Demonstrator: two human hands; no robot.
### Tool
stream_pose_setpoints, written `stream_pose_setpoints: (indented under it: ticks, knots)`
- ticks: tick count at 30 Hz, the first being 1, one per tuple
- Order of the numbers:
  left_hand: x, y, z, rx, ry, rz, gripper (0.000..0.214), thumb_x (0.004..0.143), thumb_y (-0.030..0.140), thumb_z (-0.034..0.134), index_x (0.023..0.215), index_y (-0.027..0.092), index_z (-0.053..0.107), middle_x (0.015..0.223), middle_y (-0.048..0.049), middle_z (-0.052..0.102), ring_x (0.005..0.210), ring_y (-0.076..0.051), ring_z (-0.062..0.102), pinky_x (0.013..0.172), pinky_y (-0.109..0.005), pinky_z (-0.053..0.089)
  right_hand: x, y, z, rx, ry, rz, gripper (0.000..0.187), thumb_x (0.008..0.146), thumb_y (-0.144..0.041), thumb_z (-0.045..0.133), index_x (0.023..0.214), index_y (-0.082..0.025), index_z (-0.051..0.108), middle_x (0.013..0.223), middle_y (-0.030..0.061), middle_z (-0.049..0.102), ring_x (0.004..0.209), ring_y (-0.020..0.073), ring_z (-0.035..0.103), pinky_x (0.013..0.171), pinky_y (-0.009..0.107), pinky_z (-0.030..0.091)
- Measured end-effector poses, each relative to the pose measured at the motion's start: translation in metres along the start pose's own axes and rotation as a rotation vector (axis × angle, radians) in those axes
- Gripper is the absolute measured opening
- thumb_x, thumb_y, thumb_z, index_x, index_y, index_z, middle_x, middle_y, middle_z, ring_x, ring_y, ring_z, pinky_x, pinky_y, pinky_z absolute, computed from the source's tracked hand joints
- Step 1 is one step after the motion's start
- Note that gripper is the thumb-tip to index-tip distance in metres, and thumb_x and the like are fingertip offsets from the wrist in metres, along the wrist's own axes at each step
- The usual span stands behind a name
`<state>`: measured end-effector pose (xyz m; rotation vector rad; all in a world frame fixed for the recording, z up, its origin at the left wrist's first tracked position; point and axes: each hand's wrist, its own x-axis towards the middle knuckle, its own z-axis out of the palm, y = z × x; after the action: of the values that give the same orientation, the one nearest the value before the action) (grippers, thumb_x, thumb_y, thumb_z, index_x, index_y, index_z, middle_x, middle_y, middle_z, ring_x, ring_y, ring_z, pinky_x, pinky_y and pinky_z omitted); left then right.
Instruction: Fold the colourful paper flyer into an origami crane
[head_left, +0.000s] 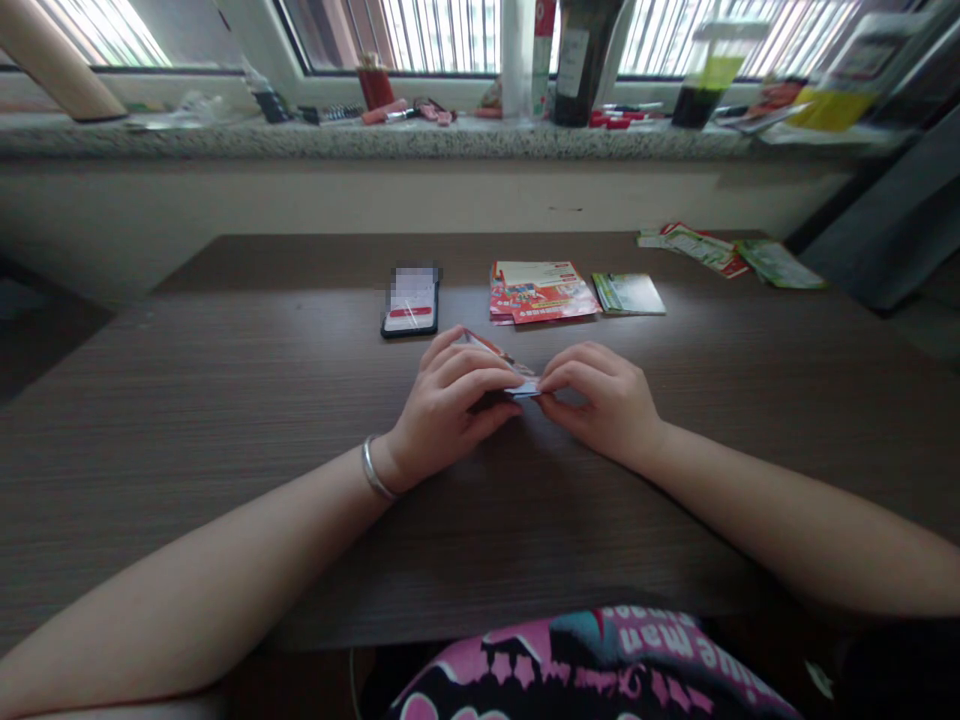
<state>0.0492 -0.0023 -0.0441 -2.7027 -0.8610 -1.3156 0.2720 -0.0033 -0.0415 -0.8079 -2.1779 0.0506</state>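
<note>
Between my two hands is a piece of printed paper [526, 387], folded at least in part, with a reddish edge toward the back and a pale bluish side in front. My left hand [457, 395], a silver bangle at its wrist, is closed on the paper's left part and covers much of it. The thumb and fingers of my right hand [600, 395] pinch its right end. Just beyond the hands lies a stack of red and cream printed leaflets [551, 295]. A phone [411, 302] with a lit screen lies to its left.
Right of the leaflets is a small stack of green and white cards [628, 294]. More printed strips [705, 250] and a green leaflet [780, 265] lie at the table's back right. Bottles, pens and small items crowd the stone windowsill [450, 143] behind the brown table [225, 400].
</note>
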Motion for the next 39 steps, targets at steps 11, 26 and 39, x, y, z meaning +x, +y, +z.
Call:
stream_pose_setpoints:
  ticks: [11, 26, 39]
  knots:
    - [0.004, 0.004, -0.003, -0.052, 0.038, -0.067, 0.004, 0.087, 0.030, 0.067, 0.088, 0.027, 0.069, 0.087, 0.0011, 0.072, 0.084, -0.016, 0.062, 0.085, -0.036, 0.047, 0.000, 0.004, 0.000, -0.001, -0.019, -0.084, 0.006, 0.084, -0.027, 0.066, 0.088, -0.026, 0.062, 0.098, 0.0017, 0.072, 0.099, 0.0200, 0.063, 0.088, 0.037, 0.051]
    - [0.002, 0.002, -0.002, -0.220, 0.048, -0.102, 0.006, 0.088, 0.023, 0.065, 0.092, 0.024, 0.070, 0.090, -0.0021, 0.071, 0.086, -0.014, 0.063, 0.083, -0.034, 0.051, 0.001, 0.009, -0.002, 0.090, 0.030, -0.094, 0.010, 0.084, -0.021, 0.066, 0.092, -0.028, 0.066, 0.099, 0.0011, 0.074, 0.106, 0.0212, 0.062, 0.094, 0.042, 0.050]
    - [0.000, 0.003, 0.001, -0.247, 0.130, -0.208, 0.004, 0.082, 0.019, 0.071, 0.085, 0.018, 0.069, 0.084, -0.0038, 0.073, 0.080, -0.014, 0.068, 0.076, -0.030, 0.055, 0.001, 0.007, -0.004, 0.152, 0.118, -0.026, 0.012, 0.082, -0.021, 0.069, 0.091, -0.026, 0.064, 0.092, 0.0018, 0.074, 0.097, 0.0212, 0.066, 0.088, 0.042, 0.052]
